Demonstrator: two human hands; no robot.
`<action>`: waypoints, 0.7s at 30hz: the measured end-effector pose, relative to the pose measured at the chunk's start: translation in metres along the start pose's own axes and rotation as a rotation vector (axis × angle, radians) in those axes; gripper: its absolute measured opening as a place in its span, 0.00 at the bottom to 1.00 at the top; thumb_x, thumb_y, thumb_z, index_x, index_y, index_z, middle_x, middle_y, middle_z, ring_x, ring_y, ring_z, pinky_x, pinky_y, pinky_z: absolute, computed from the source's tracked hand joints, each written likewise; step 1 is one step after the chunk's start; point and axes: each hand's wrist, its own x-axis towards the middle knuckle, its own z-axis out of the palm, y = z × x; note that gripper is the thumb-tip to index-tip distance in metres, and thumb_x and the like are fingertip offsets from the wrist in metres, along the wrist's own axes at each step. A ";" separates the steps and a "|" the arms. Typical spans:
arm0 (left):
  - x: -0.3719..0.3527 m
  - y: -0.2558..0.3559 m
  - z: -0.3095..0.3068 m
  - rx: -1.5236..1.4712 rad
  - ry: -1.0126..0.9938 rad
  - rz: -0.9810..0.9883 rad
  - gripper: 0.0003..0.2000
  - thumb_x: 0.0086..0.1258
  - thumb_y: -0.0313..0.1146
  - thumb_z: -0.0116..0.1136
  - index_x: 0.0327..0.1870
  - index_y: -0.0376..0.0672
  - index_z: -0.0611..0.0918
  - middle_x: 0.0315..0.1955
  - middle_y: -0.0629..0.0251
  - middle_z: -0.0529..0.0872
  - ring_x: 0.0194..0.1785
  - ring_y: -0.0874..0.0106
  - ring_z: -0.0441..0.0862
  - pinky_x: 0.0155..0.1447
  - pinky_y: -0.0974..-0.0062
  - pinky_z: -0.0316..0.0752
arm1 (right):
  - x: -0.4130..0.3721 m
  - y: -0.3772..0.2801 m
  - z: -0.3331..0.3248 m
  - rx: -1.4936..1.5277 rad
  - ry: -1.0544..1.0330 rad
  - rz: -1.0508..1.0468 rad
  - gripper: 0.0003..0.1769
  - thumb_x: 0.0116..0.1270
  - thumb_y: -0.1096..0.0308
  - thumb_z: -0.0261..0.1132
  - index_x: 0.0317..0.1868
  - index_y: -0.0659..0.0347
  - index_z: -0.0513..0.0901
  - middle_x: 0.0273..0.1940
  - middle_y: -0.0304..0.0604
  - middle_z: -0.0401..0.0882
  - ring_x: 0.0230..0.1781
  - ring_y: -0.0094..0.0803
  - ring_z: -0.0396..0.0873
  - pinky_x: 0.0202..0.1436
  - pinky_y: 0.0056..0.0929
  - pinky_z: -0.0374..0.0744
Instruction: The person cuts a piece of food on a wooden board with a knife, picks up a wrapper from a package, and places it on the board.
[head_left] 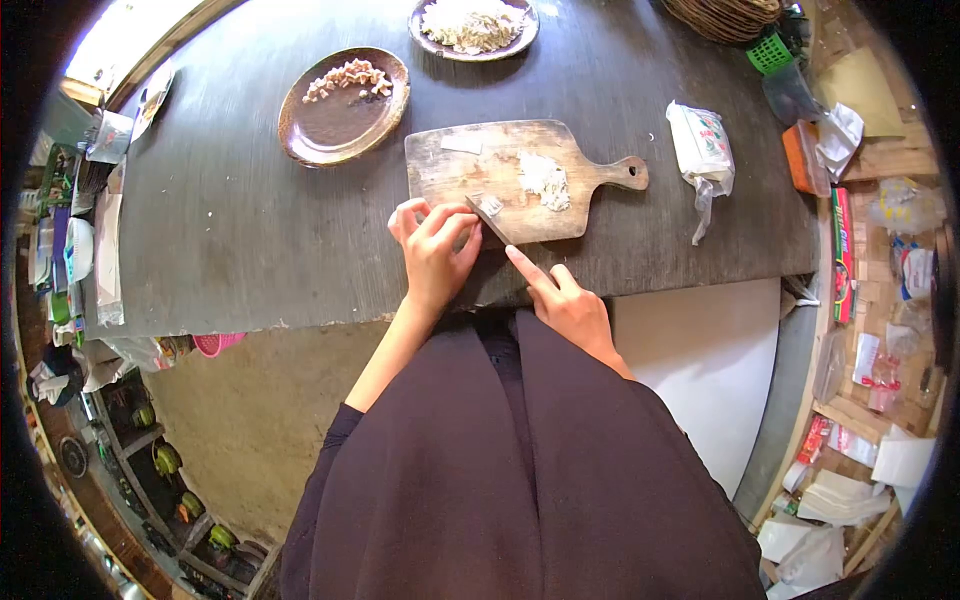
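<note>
A wooden cutting board (pixel 505 170) with a handle lies near the table's front edge. My right hand (pixel 570 308) is closed round a knife (pixel 488 220), its index finger stretched along the top of the blade. The blade reaches over the board's front edge, beside small white pieces (pixel 490 205). My left hand (pixel 437 245) is at the board's front left corner, fingers bent and pressed together next to the blade; what they hold, if anything, is hidden. A pile of chopped white bits (pixel 545 182) and a flat white slice (pixel 461 145) rest on the board.
Behind the board stand a brown plate (pixel 340 125) with small pinkish pieces and another plate (pixel 473 52) heaped with pale shreds. A white plastic packet (pixel 700 145) lies to the right. Farther right are a green basket (pixel 769 53) and an orange container (pixel 803 158).
</note>
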 end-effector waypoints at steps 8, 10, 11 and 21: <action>0.000 0.000 0.000 0.000 -0.004 -0.001 0.07 0.56 0.31 0.75 0.34 0.52 0.89 0.41 0.81 0.89 0.52 0.63 0.74 0.63 0.59 0.60 | -0.002 0.001 -0.001 -0.003 -0.014 0.008 0.34 0.75 0.65 0.63 0.78 0.24 0.69 0.31 0.42 0.71 0.19 0.41 0.82 0.23 0.40 0.84; 0.000 0.000 0.001 -0.004 0.000 -0.002 0.07 0.56 0.31 0.75 0.34 0.52 0.89 0.41 0.81 0.89 0.52 0.63 0.73 0.63 0.59 0.60 | -0.001 0.002 0.003 -0.024 -0.005 0.008 0.34 0.75 0.65 0.63 0.78 0.24 0.69 0.31 0.43 0.71 0.19 0.41 0.82 0.23 0.40 0.84; -0.001 -0.001 0.001 0.001 -0.002 0.001 0.07 0.55 0.32 0.75 0.34 0.52 0.89 0.41 0.81 0.89 0.52 0.63 0.73 0.63 0.59 0.60 | 0.001 0.002 0.003 -0.025 -0.004 0.008 0.34 0.75 0.65 0.63 0.78 0.24 0.69 0.31 0.43 0.71 0.19 0.41 0.82 0.23 0.40 0.84; 0.000 0.000 -0.001 0.005 -0.009 -0.008 0.07 0.55 0.32 0.75 0.34 0.51 0.89 0.41 0.81 0.89 0.52 0.63 0.73 0.64 0.58 0.60 | -0.001 0.000 -0.004 0.002 -0.016 0.003 0.34 0.75 0.64 0.63 0.78 0.23 0.68 0.31 0.43 0.72 0.20 0.42 0.82 0.23 0.40 0.84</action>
